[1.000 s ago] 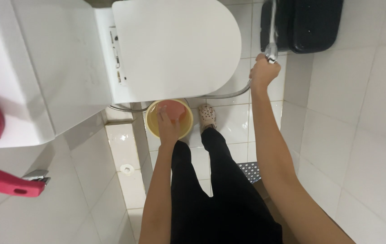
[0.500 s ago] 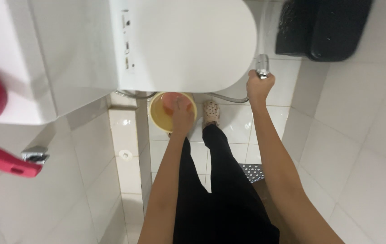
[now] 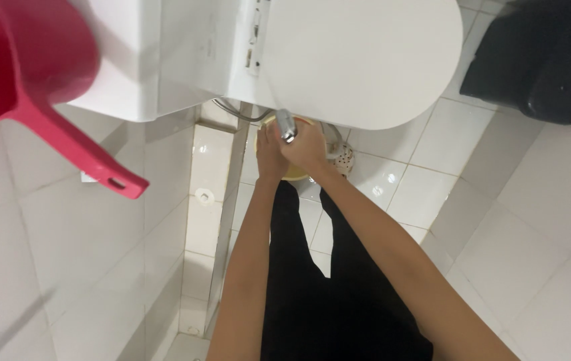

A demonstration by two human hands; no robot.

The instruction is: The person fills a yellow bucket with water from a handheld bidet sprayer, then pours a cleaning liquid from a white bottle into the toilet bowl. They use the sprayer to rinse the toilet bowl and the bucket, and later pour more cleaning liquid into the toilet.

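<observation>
— White tiles everywhere, floor and walls, glossy w/ glare. Toilet up top, lid shut; small label strip on the tank side by the hinge, pale w/ dark marks, too small to make out.

— Where are the hands?

— Both low, just under the lid's front edge. Right hand has its grip clamped on a chrome spray nozzle, nozzle head poking up past the knuckles. Left hand right beside it, touching; fingers curled down onto a yellow bowl, but can't tell if that grip is closed on anything.

— Bowl's where?

— On the floor betw. toilet base and the person's feet, mostly hidden by both hands; only a yellow sliver shows.

— Room to move?

— Tight. Wall to the left, black bin top right, cut off by the frame. Red dipper at upper left, handle slanting down-right, its cup cropped. Spotted slipper peeks out by the right wrist.
</observation>
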